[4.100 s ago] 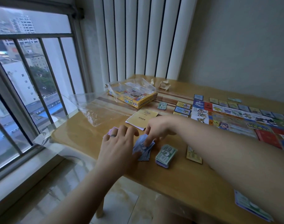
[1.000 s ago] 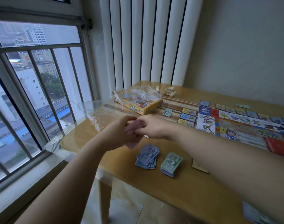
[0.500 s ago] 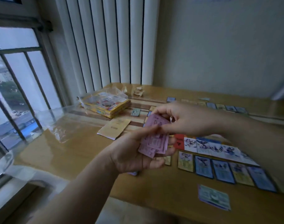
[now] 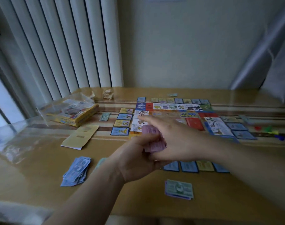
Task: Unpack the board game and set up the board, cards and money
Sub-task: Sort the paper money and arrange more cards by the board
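The left hand (image 4: 135, 158) is curled around a stack of pink bills (image 4: 154, 146), gripping it above the middle of the table (image 4: 41, 200). The right hand (image 4: 175, 138) lies across the top of that stack with its forefinger straight; whether its thumb pinches a bill underneath I cannot tell (the view is blurred there).

The board (image 4: 175, 111) lies flat towards the far edge, right of centre. Rows of cards border it: one row (image 4: 179, 100) along its far side, a column (image 4: 124, 120) on its left and another row (image 4: 188, 166) on its near side.

A loose pile of blue bills (image 4: 77, 171) sits near the front-left part of the table, and a neat pile of green bills (image 4: 179, 189) near the front edge. The yellow box (image 4: 73, 117) stands at the far-left corner, with a booklet (image 4: 81, 137) just in front of it.
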The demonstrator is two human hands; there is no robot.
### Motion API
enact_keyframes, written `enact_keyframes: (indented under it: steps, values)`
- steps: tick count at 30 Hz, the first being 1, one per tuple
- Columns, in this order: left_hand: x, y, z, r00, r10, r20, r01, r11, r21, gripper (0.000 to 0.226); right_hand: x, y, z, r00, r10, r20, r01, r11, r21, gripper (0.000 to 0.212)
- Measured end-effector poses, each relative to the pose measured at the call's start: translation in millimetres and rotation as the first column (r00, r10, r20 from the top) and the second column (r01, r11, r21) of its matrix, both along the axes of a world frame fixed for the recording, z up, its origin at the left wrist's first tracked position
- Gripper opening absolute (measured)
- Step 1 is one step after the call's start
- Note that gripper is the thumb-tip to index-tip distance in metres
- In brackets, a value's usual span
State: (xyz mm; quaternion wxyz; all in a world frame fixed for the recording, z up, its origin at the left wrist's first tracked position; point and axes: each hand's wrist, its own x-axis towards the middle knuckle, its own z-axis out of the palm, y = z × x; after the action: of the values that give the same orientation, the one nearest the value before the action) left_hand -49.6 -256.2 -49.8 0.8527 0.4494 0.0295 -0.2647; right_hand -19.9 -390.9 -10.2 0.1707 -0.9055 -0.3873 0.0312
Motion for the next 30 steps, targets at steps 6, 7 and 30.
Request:
enact_keyframes:
  steps: [6, 7, 30]
  values:
    - [-2.3, 1.5, 1.5, 0.998, -0.041, 0.049, 0.049, 0.983, -0.176, 0.032, 9.5, -11.4, -5.1, 0.998, 0.051, 0.025, -0.053, 0.993, 0.101, 0.077]
    - [-2.6, 0.7, 1.5, 0.998, -0.039, 0.054, 0.049, 0.980, -0.194, 0.033, 10.3, -12.4, -6.5, 0.999, 0.052, 0.017, -0.054, 0.991, 0.120, 0.078]
    - [-4.3, -13.4, -18.1, 0.984, 0.177, 0.002, -0.177, 0.984, 0.023, 0.019, 27.6, -30.5, -34.4, 0.777, -0.211, -0.593, 0.500, 0.778, 0.379, 0.004]
